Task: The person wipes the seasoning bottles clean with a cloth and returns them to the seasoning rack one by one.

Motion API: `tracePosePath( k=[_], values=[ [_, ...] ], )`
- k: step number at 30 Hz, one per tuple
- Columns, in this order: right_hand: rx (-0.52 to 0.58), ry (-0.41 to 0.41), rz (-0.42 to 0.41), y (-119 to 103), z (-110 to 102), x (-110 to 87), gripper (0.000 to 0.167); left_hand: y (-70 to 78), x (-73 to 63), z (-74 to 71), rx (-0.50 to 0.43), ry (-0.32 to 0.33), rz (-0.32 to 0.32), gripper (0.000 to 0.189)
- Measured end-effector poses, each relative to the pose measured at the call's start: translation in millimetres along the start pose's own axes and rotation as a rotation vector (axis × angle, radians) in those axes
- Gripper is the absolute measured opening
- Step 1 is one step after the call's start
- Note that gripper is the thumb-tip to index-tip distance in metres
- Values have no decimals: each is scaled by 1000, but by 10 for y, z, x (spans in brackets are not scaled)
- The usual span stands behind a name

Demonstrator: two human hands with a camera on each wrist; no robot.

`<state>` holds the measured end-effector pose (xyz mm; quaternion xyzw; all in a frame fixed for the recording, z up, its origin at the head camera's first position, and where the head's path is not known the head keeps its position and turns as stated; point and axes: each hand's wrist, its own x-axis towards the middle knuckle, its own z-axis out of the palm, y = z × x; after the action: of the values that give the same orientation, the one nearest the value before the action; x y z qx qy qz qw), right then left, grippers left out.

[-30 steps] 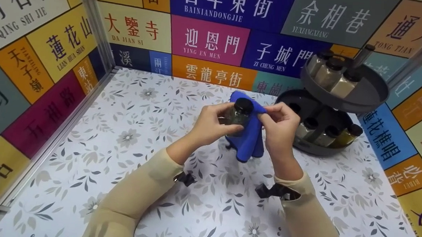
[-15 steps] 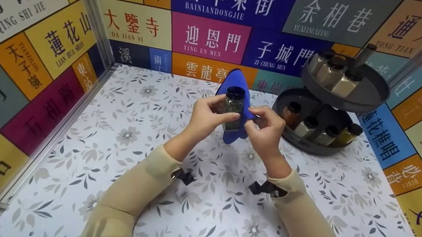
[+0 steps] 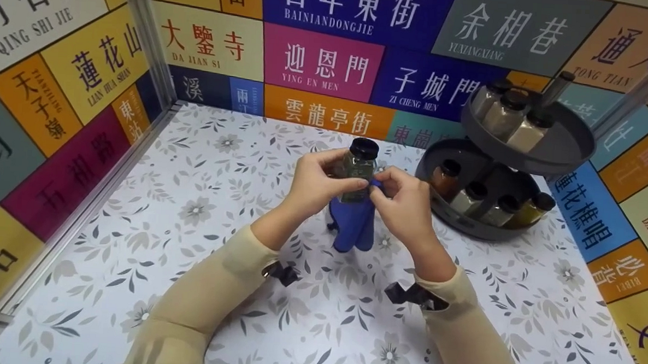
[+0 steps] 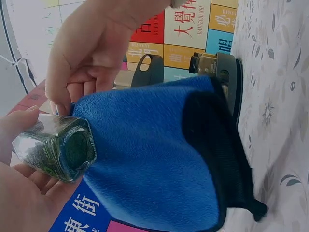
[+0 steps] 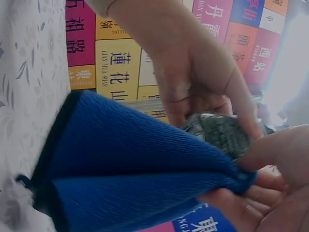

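Note:
My left hand (image 3: 318,183) grips a square glass spice jar (image 3: 358,167) with a black lid and dark green dried contents, held upright above the table. In the left wrist view the base of the jar (image 4: 75,147) faces the camera. A blue cloth (image 3: 353,224) with dark edging hangs from my right hand (image 3: 405,207), which pinches it between thumb and fingers right beside the jar. The cloth (image 5: 130,169) falls in folds in the right wrist view. Its upper part is bunched in the fingers and partly hidden by the jar in the head view.
A dark grey two-tier round rack (image 3: 478,228) stands at the back right. Several black-lidded jars sit in its lower tier, among them a reddish-brown one (image 3: 445,179); more jars (image 3: 529,133) stand on the upper tier. Printed panels (image 3: 324,61) wall the flower-patterned table (image 3: 190,242).
The cloth swung up behind the jar, then dropped to hang below it. The right hand moved left and slightly down, closer to the jar. The left hand keeps its grip on the jar.

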<state>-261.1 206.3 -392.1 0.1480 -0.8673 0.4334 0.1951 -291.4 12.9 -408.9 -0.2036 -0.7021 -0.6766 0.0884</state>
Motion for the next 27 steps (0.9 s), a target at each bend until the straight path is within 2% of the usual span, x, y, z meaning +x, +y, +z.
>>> tracePosePath(
  k=[3, 5, 7, 9, 12, 15, 18, 21, 27],
  values=[
    [48, -103, 98, -10, -80, 13, 12, -12, -17, 22, 10, -16, -8, 57],
    [154, -134, 167, 0, -123, 39, 13, -20, -27, 40, -1, -24, -23, 60],
    [277, -119, 218, 14, -149, 62, 12, -26, -38, 59, -24, -25, -41, 61],
    [374, -66, 233, 26, -152, 73, 12, -40, -46, 80, -53, -28, -59, 61],
    [431, 61, 181, 26, -136, 58, 10, -68, -55, 121, -77, -43, -78, 57],
    [467, 197, 70, 26, -93, 13, 11, -105, -80, 160, -81, -60, -100, 50],
    [456, 281, -49, 38, -58, -26, 12, -118, -96, 185, -64, -62, -113, 44],
    [418, 306, -86, 55, -40, -36, 17, -114, -86, 189, -25, -51, -109, 45],
    [391, 260, -28, 70, -32, 21, 25, -106, -57, 173, 79, -13, -93, 55]
  ],
)
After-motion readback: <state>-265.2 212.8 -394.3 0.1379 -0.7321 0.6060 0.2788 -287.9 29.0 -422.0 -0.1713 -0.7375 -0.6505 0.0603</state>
